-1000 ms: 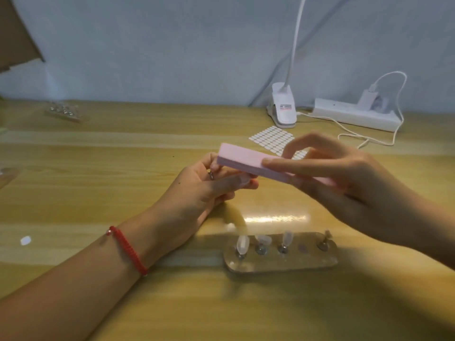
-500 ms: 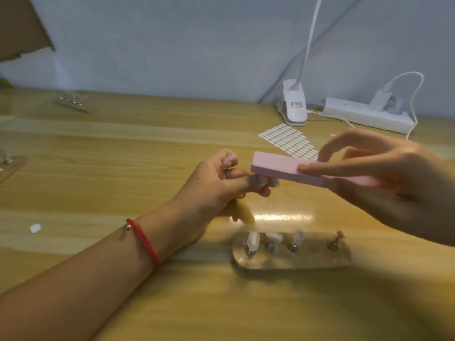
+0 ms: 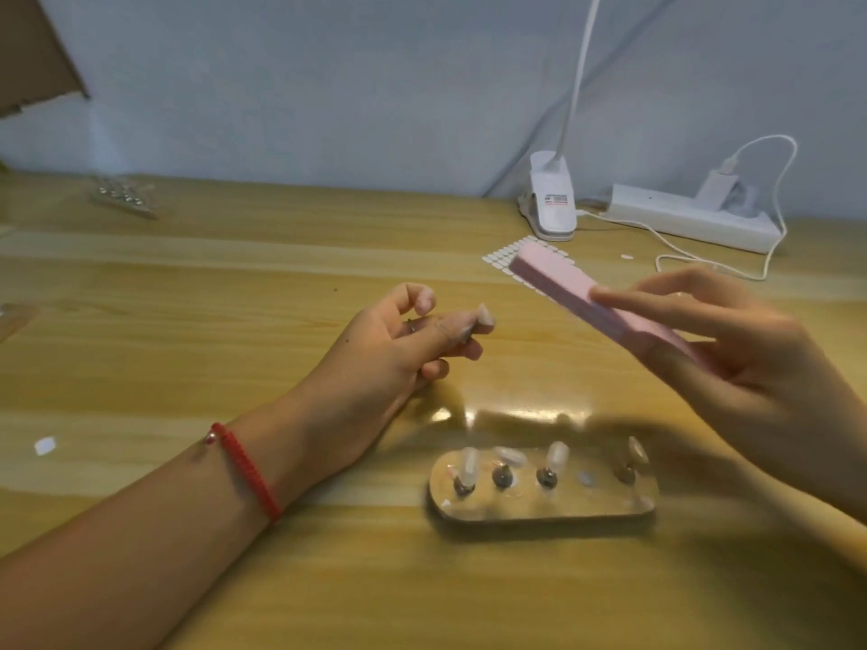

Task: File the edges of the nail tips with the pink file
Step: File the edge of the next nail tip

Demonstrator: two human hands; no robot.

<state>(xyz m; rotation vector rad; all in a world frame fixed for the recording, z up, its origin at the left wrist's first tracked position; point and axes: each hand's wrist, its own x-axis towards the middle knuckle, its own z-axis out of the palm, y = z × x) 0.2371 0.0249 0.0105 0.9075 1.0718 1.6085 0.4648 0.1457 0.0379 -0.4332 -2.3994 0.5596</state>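
Left hand (image 3: 375, 363) pinching nail tip (image 3: 482, 316) between thumb and fingers, hovering above surface (image 3: 187, 321). Right hand (image 3: 760, 382) gripping pink file (image 3: 553, 279), file tilting up-left, staying apart from nail tip. Holder (image 3: 539, 506) carrying other tips (image 3: 469, 462), sitting nearer camera.

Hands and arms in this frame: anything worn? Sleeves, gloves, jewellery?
Both bare: left hand and right hand, no gloves, no sleeves in view. A red braided bracelet with a small silver bead circles the left wrist.
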